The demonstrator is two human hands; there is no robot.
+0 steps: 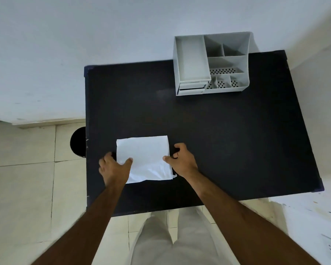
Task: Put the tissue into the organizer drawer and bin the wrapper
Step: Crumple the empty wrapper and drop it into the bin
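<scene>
Head view. Black worktop (218,140), seen from above. White tissue pack (143,157) lies flat toward the near edge, at about 7 o'clock of the worktop's centre.

Left hand (114,169) sits at the pack's 8 o'clock corner, thumb laid on top, fingers curled round the left edge; it pinches that corner. Right hand (182,161) is at the pack's right edge, 3 o'clock side, thumb tip touching the white surface, fingers curled in beside it. Whether those fingers hold the edge or only rest against it, cannot tell. The near right part of the pack looks crumpled, with a thin flap sticking out at the 5 o'clock corner; likely loose wrapper, but not certain.

Organizer (211,64) stands at the far edge, about 1 o'clock, well apart from the hands. Its open-top compartments look empty. Drawer (192,87) at its lower left front looks shut or nearly so.

Dark round bin (78,142) is on the floor just beside the worktop's left edge, at 9 o'clock, partly hidden by the worktop.

Progress, as judged: early. Tissue is still in or on its wrapper, nothing in the drawer, nothing seen going to the bin. Left to do: strip the wrapper, open the drawer, put tissue in, drop the wrapper left into the bin.
</scene>
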